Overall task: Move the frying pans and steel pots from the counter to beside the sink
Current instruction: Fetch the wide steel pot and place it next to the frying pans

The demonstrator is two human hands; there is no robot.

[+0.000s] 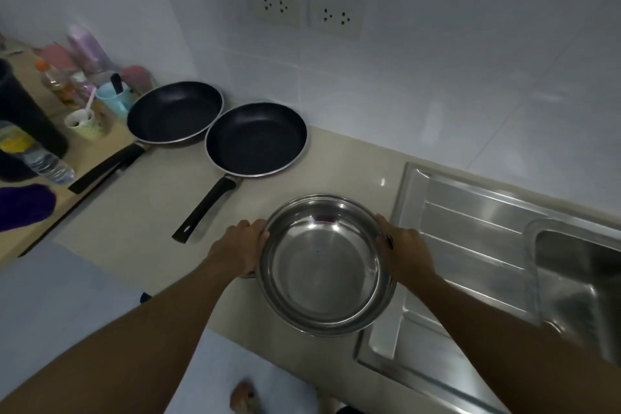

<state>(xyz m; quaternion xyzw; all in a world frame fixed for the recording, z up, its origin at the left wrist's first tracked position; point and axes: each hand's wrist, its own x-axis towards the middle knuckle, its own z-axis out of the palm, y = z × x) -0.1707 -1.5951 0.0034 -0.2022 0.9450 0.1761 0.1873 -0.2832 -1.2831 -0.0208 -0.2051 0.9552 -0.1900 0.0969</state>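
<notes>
A round steel pot sits at the front of the beige counter, just left of the sink's drainboard. My left hand grips its left rim and my right hand grips its right rim. Two black frying pans lie further back on the counter. The nearer pan points its black handle toward me. The farther pan lies to its left, its handle pointing down-left.
A steel sink with a ribbed drainboard fills the right side. Cups, bottles and a black container crowd the far left. Two wall sockets sit on the tiled wall. Pale floor lies below the counter edge.
</notes>
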